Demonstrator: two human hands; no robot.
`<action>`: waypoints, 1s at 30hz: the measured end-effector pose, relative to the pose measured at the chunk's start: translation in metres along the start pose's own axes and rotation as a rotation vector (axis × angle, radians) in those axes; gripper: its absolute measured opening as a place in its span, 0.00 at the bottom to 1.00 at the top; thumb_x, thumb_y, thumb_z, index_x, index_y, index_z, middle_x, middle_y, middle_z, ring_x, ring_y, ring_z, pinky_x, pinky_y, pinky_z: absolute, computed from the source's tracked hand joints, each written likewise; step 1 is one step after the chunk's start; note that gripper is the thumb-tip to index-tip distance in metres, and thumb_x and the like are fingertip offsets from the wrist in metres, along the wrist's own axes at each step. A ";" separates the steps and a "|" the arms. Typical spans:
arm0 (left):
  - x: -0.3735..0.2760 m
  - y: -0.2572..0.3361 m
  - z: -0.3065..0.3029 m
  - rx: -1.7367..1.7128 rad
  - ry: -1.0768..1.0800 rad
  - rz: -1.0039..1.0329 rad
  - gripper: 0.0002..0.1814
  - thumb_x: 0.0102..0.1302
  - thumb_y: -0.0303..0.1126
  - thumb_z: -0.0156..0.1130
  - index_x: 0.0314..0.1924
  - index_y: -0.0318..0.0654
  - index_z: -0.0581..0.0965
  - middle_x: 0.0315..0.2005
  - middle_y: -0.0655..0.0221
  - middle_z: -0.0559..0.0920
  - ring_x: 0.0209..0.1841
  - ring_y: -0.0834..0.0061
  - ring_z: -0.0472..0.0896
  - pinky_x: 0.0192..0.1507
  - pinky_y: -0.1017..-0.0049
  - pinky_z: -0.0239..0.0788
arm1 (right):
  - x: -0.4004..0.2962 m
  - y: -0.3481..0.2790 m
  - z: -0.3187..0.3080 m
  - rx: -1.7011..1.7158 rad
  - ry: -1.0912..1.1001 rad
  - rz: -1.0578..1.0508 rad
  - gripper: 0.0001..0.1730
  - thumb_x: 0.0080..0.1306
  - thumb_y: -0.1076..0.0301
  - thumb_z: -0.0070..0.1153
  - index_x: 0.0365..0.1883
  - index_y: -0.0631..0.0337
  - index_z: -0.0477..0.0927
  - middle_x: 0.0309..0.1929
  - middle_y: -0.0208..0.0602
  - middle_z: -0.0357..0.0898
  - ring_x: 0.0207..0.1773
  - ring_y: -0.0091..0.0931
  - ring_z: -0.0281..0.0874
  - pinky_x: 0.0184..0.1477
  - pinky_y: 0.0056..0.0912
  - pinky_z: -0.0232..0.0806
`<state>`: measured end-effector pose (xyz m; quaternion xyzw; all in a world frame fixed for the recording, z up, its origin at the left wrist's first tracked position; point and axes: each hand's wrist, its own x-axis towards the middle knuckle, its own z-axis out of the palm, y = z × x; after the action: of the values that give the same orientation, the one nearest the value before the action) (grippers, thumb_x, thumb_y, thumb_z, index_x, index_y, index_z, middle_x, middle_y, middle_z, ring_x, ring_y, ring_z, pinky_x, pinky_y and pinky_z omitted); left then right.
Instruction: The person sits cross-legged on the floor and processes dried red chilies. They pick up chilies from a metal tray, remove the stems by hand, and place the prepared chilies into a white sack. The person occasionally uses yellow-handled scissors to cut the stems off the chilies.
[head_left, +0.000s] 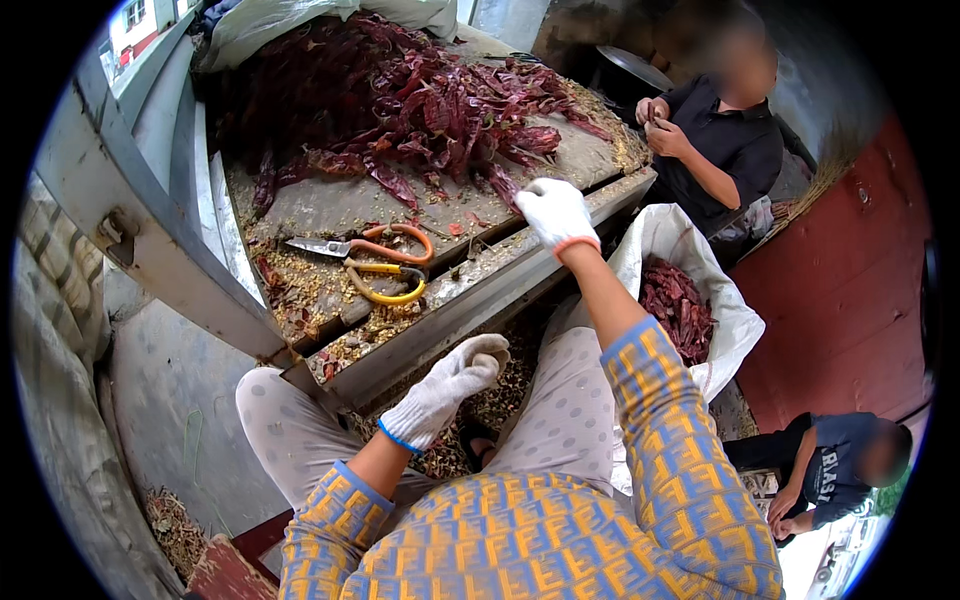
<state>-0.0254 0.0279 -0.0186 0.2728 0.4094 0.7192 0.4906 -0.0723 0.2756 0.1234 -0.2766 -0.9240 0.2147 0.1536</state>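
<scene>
My right hand (555, 211), in a white knit glove with a red cuff, reaches over the metal edge of the truck bed. Its fingertips touch the end of a dried red chili pepper (499, 182); whether they grip it I cannot tell. My left hand (455, 386), gloved in white with a blue cuff, hangs over my lap with fingers curled; their inner side is hidden. A large heap of dried red chili peppers (420, 97) covers the far part of the bed. Scissors with orange handles (394, 241) lie near its edge, beside scissors with yellow handles (386, 296).
A white woven sack (739, 319) holding chili peppers stands right of my leg. Yellow seeds and scraps litter the metal-edged bed (480, 281). A steel post (165, 217) rises at left. A person (724, 150) sits at upper right; another person (832, 465) is at lower right.
</scene>
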 end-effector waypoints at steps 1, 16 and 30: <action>-0.001 0.000 0.000 -0.046 0.039 -0.012 0.36 0.68 0.56 0.60 0.66 0.39 0.67 0.55 0.68 0.75 0.60 0.72 0.73 0.61 0.64 0.67 | -0.010 0.008 0.001 0.164 -0.004 0.046 0.20 0.59 0.54 0.54 0.40 0.60 0.86 0.40 0.50 0.85 0.45 0.42 0.83 0.51 0.38 0.71; -0.005 0.026 0.018 -0.543 0.120 0.247 0.26 0.72 0.47 0.59 0.59 0.34 0.70 0.47 0.62 0.79 0.53 0.64 0.79 0.60 0.64 0.70 | -0.211 0.006 0.045 0.041 0.032 -0.655 0.07 0.61 0.63 0.60 0.30 0.55 0.77 0.24 0.38 0.76 0.25 0.38 0.78 0.27 0.40 0.71; -0.004 0.025 0.006 -0.103 0.343 0.252 0.11 0.69 0.26 0.59 0.50 0.32 0.76 0.38 0.66 0.82 0.40 0.75 0.80 0.46 0.72 0.74 | -0.054 -0.015 0.013 0.014 -0.106 -0.187 0.22 0.62 0.49 0.56 0.42 0.60 0.83 0.42 0.46 0.84 0.48 0.41 0.81 0.53 0.38 0.71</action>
<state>-0.0313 0.0212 0.0057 0.1701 0.4124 0.8307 0.3331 -0.0413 0.2286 0.1105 -0.1764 -0.9511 0.2202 0.1260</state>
